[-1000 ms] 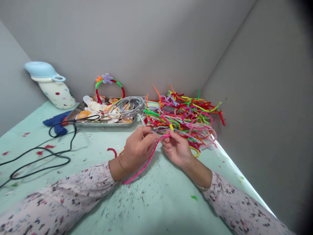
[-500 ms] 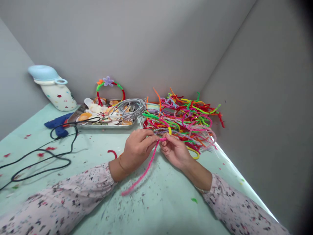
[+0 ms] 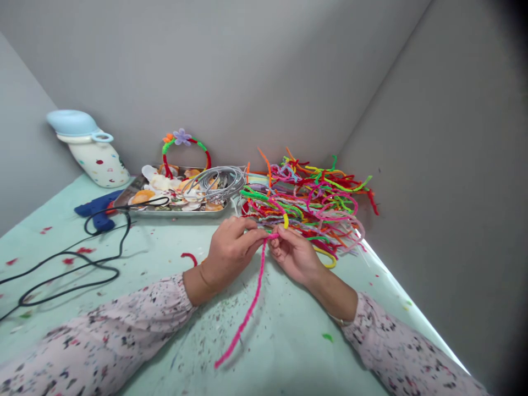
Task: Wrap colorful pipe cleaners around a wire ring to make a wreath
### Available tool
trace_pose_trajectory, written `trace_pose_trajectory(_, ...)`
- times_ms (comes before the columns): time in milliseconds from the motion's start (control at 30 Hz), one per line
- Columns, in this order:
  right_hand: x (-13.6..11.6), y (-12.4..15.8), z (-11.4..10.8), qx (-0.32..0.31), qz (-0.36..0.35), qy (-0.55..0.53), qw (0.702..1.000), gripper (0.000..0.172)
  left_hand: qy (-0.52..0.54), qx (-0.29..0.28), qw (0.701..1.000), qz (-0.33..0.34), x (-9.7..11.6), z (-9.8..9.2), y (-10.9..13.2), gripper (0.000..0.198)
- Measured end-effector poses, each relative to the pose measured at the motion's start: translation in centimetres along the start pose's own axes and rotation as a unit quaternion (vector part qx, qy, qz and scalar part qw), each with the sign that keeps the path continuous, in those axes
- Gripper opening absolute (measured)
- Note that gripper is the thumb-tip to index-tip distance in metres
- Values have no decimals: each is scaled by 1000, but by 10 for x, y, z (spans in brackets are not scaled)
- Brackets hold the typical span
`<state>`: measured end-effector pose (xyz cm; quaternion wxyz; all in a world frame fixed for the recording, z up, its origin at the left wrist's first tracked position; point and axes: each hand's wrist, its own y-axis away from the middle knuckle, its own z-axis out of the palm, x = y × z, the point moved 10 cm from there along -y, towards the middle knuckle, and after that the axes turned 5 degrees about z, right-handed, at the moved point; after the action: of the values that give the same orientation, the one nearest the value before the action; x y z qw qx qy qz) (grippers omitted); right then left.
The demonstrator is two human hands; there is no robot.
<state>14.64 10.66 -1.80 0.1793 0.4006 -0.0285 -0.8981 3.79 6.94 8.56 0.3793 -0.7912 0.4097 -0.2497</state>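
Both hands meet over the middle of the table. My left hand (image 3: 231, 250) is closed, thumb and forefinger pinching a wrapped piece beside a pink pipe cleaner (image 3: 252, 308). The pink stem's loose tail hangs toward the front edge. My right hand (image 3: 299, 256) is closed in a pinch on the right end of the pink wrapping. From between the hands a curved band (image 3: 278, 204) in green, pink and yellow rises in front of the pipe cleaner pile (image 3: 330, 203). The fingers hide part of where the pieces join.
A metal tray (image 3: 177, 214) holds shells and a coil of grey wire (image 3: 225, 184). Behind it stands a flower-trimmed hoop (image 3: 209, 159). At left are a bottle (image 3: 99, 162), a blue glue gun (image 3: 99, 209) and its black cable (image 3: 94, 264). A red scrap (image 3: 190, 257) lies near my left wrist.
The pink pipe cleaner's loose tail has swung down and toward the front, and now hangs more steeply. Both hands keep nearly the same place and pinch.
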Motion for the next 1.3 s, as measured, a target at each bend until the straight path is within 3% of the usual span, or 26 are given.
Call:
trace_pose_trajectory(733, -4, -3, -4, -3, -41, 58, 997, 15, 34, 0, 999, -17, -3, 0, -1, 12)
trace_pose_trajectory(1300, -8, -2, -7, 18, -75, 75, 994, 16, 183, 4, 977, -110, -19, 9, 6, 13)
